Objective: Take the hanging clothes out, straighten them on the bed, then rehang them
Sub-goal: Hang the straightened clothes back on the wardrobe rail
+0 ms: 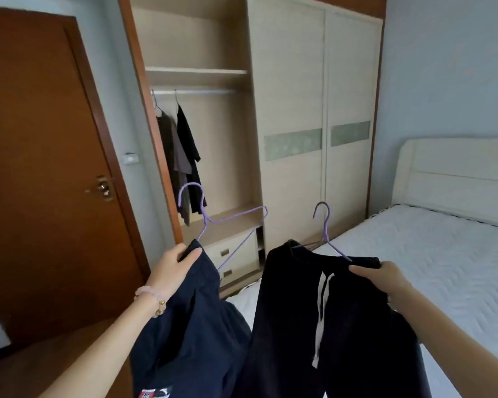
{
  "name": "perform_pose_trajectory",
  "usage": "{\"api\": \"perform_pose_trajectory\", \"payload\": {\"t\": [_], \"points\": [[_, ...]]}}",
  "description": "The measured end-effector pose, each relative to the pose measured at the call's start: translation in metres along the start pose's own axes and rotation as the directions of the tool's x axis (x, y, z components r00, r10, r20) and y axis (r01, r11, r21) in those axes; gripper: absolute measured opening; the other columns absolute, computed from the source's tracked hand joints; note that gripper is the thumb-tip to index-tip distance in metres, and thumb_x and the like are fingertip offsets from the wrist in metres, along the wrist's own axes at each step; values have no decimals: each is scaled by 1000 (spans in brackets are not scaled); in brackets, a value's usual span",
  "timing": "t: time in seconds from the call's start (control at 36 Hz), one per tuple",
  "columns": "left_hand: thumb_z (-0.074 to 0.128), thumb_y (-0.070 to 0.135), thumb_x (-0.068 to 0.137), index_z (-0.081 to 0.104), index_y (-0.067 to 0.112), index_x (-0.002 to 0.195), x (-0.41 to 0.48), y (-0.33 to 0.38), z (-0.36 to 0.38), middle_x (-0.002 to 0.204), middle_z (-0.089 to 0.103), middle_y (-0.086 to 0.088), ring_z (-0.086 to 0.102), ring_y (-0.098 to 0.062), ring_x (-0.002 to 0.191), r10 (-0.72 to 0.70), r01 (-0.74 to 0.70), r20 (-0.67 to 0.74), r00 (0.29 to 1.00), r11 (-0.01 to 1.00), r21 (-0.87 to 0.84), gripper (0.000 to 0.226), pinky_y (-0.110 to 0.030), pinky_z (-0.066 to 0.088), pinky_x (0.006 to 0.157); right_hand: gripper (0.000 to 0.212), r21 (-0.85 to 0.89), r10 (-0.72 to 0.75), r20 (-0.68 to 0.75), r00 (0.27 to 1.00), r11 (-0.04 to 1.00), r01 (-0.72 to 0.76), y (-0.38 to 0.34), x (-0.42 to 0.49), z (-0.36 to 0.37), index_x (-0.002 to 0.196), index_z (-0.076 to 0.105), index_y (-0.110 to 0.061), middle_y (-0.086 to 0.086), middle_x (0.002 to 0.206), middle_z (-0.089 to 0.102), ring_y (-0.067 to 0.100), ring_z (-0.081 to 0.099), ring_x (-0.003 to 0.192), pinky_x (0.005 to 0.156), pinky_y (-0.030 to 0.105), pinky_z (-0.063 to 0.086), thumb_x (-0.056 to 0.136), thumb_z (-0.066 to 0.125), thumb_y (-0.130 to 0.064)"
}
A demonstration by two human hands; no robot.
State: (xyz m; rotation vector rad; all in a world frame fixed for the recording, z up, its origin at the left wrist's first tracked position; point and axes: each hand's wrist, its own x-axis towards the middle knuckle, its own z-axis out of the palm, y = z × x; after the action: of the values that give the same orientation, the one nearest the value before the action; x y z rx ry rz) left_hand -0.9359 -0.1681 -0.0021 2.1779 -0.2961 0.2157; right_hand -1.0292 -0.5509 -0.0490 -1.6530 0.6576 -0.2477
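Beside bed (443,268), black trousers (351,317), waistband up.

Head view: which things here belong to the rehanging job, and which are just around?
Job: left hand gripping the navy garment with its purple hanger; right hand holding the black trousers on a second hanger; bed; wardrobe rail; hanging clothes.
Just around: door, light switch, drawers, headboard.
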Motion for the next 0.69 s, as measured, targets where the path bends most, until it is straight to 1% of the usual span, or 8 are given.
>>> {"api": "perform_pose_trajectory", "payload": {"t": [0.08,0.14,0.25,0.33,0.47,0.56,0.64,0.69], "points": [[49,43,93,52,0,81,7,-17,-30,66,47,-13,43,-18,63,-17,17,-66,998,1000,-5,45,-30,29,59,25,51,-14,32,999,999,12,-23,-5,35,102,65,4,13,75,65,23,62,65,33,13,44,82,74,-10],[48,43,94,55,2,83,13,-26,-49,66,49,-13,44,-19,63,-28,27,-107,994,1000,-5,43,-30,30,59,20,85,-32,46,998,996,28,-40,-8,57,98,63,3,12,73,63,23,59,63,30,12,42,84,72,-7],[47,37,96,47,25,68,33,-52,-91,71,47,6,40,-7,61,-48,48,-208,977,999,-2,30,-23,29,58,12,110,-59,79,995,993,51,-76,3,110,80,61,3,9,70,60,21,55,61,27,10,38,84,70,-4],[46,39,95,54,14,81,54,-81,-123,82,50,-3,45,-14,76,-81,87,-248,965,996,16,30,-29,34,69,22,85,-83,87,993,994,76,-94,26,151,95,65,9,9,71,61,21,57,61,29,12,42,81,75,-6],[47,33,96,57,-4,88,95,-127,-161,88,60,-27,48,-17,76,-137,161,-306,942,985,57,39,-32,35,68,24,73,-81,145,986,995,71,-118,78,219,100,64,5,9,73,61,21,56,63,35,17,47,82,74,-8],[47,30,97,57,8,85,126,-153,-173,87,57,-15,46,-14,76,-140,182,-319,937,977,106,27,-22,30,60,25,68,-101,154,983,994,91,-130,119,261,100,65,8,10,70,62,22,58,60,28,12,41,82,74,-7],[47,30,97,55,18,85,166,-177,-183,87,55,-3,45,-12,75,-125,177,-301,945,973,150,19,-17,30,60,13,69,-101,175,979,994,90,-144,161,302,90,64,6,8,57,63,22,61,43,25,12,36,84,71,-3],[48,30,97,53,25,75,194,-188,-191,80,55,0,47,-10,69,-122,181,-296,947,966,182,23,-18,31,61,15,69,-79,184,980,995,67,-155,188,327,91,62,8,9,64,60,23,58,49,27,14,39,84,70,-3]]}}
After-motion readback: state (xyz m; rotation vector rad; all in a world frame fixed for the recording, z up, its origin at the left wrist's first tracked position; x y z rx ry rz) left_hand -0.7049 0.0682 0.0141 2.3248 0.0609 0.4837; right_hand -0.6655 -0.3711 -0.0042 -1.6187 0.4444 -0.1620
